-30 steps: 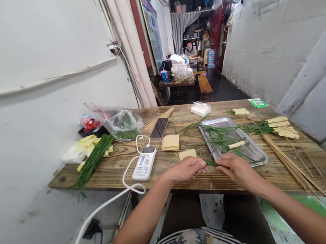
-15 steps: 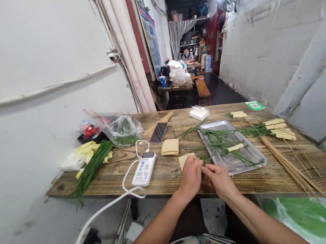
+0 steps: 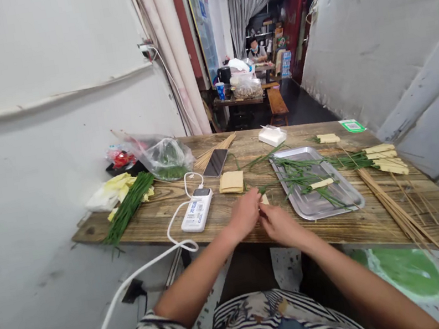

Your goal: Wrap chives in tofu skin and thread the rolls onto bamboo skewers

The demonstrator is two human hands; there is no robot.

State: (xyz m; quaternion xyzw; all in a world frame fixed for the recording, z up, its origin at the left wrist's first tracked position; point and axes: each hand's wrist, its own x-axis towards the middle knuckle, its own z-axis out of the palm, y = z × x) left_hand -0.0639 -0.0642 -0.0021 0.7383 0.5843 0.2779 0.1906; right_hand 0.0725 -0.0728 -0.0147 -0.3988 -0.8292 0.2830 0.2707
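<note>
My left hand (image 3: 247,210) and my right hand (image 3: 279,223) meet near the table's front edge, their fingers closed together. Between them shows a corner of a pale yellow tofu sheet (image 3: 264,199), with green chives (image 3: 262,190) sticking out at the far side. My fingers hide most of this sheet, so how far it is wrapped is unclear. A stack of square tofu sheets (image 3: 231,182) lies just beyond my left hand. Right of my hands, a metal tray (image 3: 307,214) carries loose chives and one skewered tofu roll (image 3: 322,184).
Bamboo skewers (image 3: 392,203) and several finished rolls (image 3: 387,159) lie at the right. A white power bank (image 3: 197,211) with a cable, a phone (image 3: 216,163), a chive bundle (image 3: 129,207) and a plastic bag (image 3: 170,158) are left. A person (image 3: 257,52) sits far back.
The chive bundle held between my fingers is now at the tofu sheet that lay beside my left hand. Both hands have closed on the sheet. The camera view has tilted down.
</note>
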